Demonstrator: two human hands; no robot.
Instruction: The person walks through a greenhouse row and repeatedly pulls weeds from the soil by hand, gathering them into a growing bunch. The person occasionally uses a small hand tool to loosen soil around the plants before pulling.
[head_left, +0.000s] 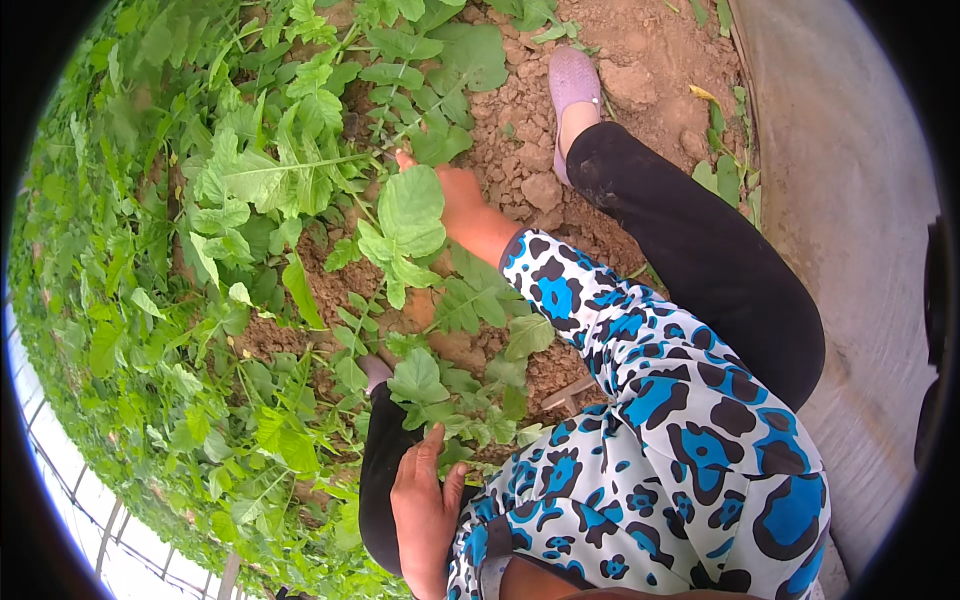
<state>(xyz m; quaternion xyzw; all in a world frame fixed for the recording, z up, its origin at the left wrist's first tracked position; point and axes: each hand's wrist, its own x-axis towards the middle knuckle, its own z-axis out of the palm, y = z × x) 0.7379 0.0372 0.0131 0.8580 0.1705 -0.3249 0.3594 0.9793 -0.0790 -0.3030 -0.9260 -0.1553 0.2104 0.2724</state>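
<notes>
My right hand (454, 193) reaches down to the base of leafy green plants (307, 169), which look like radish or a similar brassica. A broad leaf (411, 211) covers part of its fingers. Something thin and dark lies at the fingertips among the stems; whether the hand grips it or a stem cannot be told. Near the lower edge, my left hand (424, 499) rests on my bent left leg, back upward, thumb apart from the fingers, holding nothing. Leaves (420, 379) stand just beyond its fingertips.
Crumbly brown soil (536, 161) with clods surrounds my right shoe (574, 86). My left shoe (375, 371) is partly under leaves. A pale wooden piece (568, 393) lies beside my body. Grey sheeting or a wall (832, 150) runs along the right; dense plants fill the left.
</notes>
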